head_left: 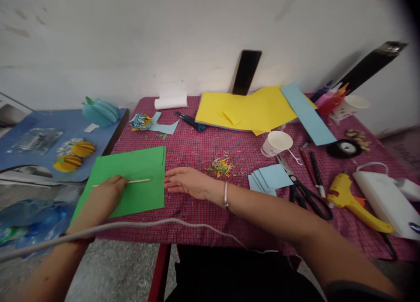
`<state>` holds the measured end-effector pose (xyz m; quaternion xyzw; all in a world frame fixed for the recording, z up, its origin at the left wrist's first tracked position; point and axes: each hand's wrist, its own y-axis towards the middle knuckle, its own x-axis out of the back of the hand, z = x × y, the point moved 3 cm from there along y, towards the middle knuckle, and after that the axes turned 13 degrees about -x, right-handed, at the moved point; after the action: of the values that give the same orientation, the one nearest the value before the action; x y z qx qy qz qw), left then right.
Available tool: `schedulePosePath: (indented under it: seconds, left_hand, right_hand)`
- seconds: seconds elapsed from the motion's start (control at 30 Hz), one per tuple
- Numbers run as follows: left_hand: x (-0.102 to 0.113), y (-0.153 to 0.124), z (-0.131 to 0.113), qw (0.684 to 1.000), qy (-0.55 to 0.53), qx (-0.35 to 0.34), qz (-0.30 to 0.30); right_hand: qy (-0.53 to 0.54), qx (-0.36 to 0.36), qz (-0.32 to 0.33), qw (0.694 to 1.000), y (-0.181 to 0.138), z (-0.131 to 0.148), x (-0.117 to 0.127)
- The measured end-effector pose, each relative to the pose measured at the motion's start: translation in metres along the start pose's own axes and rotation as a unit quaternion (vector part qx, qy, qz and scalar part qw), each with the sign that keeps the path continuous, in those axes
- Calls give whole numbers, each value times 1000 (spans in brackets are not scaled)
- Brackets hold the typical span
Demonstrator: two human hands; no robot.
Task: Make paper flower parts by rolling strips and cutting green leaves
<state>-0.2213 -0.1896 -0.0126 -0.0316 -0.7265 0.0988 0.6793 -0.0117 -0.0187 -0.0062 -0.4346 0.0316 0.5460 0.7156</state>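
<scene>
A green paper sheet [138, 171] lies at the left of the red checked tablecloth [197, 149]. A thin wooden stick [136, 181] rests across it. My left hand [106, 192] lies on the sheet with its fingers curled over the stick's left part. My right hand [187, 182] lies flat with fingers stretched out, touching the sheet's right edge. A metal bangle [225, 194] is on my right wrist.
Scissors [306, 192], a yellow glue gun [352, 199], light blue paper squares [271, 177], a paper cup [277, 143], pens, yellow sheets [249, 109] and paper scraps [220, 166] lie to the right. Paper fruit models [75, 155] sit on a blue board at left. A grey cable [131, 225] crosses the near edge.
</scene>
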Motion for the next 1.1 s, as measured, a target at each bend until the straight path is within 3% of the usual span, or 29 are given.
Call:
schedulePosePath:
  seconds: [0.13, 0.23, 0.3, 0.47, 0.67, 0.8, 0.93, 1.1]
  left_hand:
    - [8, 1, -7, 993, 109, 47, -9]
    - [12, 1, -5, 988, 107, 109, -14]
    - [13, 2, -5, 989, 90, 113, -20]
    - [13, 4, -24, 998, 58, -1, -16]
    - [16, -3, -29, 996, 89, 22, -9]
    - [19, -16, -37, 996, 86, 5, -5]
    - [10, -26, -46, 999, 30, -19, -4]
    - [-1, -29, -44, 996, -65, -30, -61]
  right_hand:
    - [-53, 12, -17, 998, 25, 1, -7]
    - [-132, 38, -36, 990, 30, 3, -5]
    - [-207, 62, -60, 975, 31, 6, -3]
    - [-431, 163, -113, 880, 41, 26, -10]
    - [-613, 216, -100, 753, 67, 33, -32]
    - [-664, 229, -115, 703, 72, 24, -39]
    - [-671, 222, -134, 694, 73, 17, -43]
    - [-630, 193, -127, 742, 78, 18, -44]
